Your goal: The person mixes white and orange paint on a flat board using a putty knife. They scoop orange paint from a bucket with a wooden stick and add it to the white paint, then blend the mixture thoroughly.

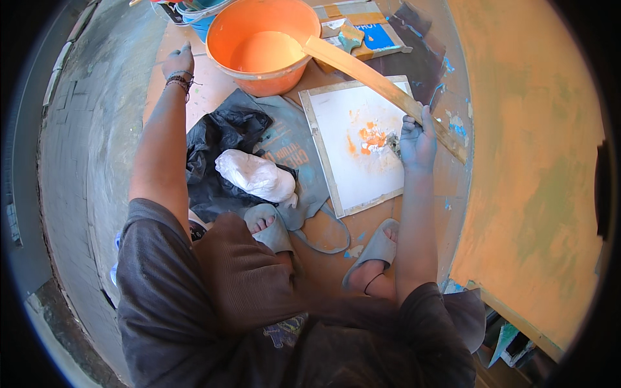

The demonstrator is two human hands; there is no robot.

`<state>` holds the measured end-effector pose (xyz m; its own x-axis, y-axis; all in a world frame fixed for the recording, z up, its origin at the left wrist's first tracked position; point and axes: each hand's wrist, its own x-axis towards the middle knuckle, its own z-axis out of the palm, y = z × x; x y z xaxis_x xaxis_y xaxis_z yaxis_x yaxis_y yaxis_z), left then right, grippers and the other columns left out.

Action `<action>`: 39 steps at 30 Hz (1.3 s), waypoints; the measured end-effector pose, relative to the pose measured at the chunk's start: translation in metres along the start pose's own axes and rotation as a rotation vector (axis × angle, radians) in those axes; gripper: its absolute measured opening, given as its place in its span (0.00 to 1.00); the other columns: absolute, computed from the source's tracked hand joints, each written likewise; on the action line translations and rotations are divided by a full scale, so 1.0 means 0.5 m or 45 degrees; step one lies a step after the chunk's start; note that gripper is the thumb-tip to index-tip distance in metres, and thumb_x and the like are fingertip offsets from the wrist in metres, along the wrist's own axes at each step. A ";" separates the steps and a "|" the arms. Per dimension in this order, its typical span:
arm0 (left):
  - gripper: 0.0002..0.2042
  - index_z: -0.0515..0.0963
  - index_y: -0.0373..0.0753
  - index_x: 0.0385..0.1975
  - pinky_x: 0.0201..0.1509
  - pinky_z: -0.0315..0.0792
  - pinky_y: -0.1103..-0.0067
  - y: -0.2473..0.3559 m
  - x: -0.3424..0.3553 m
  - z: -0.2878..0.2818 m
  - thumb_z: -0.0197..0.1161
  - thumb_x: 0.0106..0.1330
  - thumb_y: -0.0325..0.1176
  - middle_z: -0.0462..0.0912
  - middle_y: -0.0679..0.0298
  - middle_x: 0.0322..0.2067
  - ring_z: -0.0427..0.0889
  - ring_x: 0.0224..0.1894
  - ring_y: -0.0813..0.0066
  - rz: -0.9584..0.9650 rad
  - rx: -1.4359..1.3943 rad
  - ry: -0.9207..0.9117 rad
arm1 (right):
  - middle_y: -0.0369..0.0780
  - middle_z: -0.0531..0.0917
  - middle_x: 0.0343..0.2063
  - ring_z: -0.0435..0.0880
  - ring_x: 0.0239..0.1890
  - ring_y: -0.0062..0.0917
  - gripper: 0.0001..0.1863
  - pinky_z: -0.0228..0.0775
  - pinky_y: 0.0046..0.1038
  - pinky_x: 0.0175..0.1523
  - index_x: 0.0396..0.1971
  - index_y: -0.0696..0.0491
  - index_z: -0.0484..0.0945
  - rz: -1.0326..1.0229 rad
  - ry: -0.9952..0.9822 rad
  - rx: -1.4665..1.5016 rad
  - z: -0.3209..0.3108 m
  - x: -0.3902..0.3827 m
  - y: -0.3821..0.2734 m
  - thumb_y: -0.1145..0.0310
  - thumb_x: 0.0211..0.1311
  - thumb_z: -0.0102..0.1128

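My right hand (418, 139) is closed around a long flat wooden stick (369, 79), coated orange over much of its length. The stick's far end reaches the rim of an orange plastic basin (223, 48) holding orange paint. Below the stick lies a white framed board (339, 129) with orange and dark smears in its middle. My left hand (178, 61) is stretched out left of the basin, apart from it, with a dark bracelet at the wrist. Its fingers are mostly hidden behind the back of the hand. Both hands look coated in pale grey-blue.
A blue bucket (203, 22) stands behind my left hand. A white plastic bundle (255, 176) lies on a black plastic bag (217, 139) and a grey cloth bag (294, 132). A paint-stained brush (350, 39) rests on a flat box (388, 40). An orange-painted panel (524, 168) fills the right.
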<state>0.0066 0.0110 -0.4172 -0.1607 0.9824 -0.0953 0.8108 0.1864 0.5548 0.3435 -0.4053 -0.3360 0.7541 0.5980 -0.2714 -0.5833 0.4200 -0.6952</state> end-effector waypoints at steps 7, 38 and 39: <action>0.31 0.79 0.32 0.42 0.57 0.66 0.67 -0.020 -0.005 -0.030 0.46 0.61 0.58 0.78 0.44 0.46 0.76 0.52 0.51 -0.058 0.279 0.215 | 0.38 0.76 0.32 0.72 0.27 0.19 0.15 0.66 0.14 0.28 0.46 0.59 0.70 -0.001 0.085 -0.120 -0.256 -0.075 -0.151 0.67 0.64 0.57; 0.13 0.68 0.36 0.19 0.23 0.60 0.80 0.438 -0.459 -0.114 0.66 0.56 0.32 0.68 0.64 0.14 0.62 0.18 0.79 1.425 -0.576 -0.052 | 0.40 0.78 0.22 0.75 0.21 0.19 0.16 0.67 0.21 0.27 0.41 0.64 0.77 -0.431 -0.263 -1.527 0.008 -0.117 -0.367 0.66 0.62 0.58; 0.11 0.70 0.36 0.21 0.24 0.61 0.81 0.461 -0.513 -0.107 0.66 0.56 0.31 0.70 0.65 0.16 0.65 0.20 0.81 1.453 -0.690 -0.358 | 0.39 0.78 0.22 0.75 0.21 0.19 0.15 0.67 0.21 0.27 0.41 0.64 0.77 -0.415 -0.252 -1.588 0.014 -0.129 -0.375 0.67 0.62 0.59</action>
<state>0.2047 -0.1986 -0.2207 0.6434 0.5635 0.5182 0.0698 -0.7173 0.6933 0.4019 -0.5180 -0.1838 0.6875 0.7242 0.0539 0.3690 -0.2844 -0.8849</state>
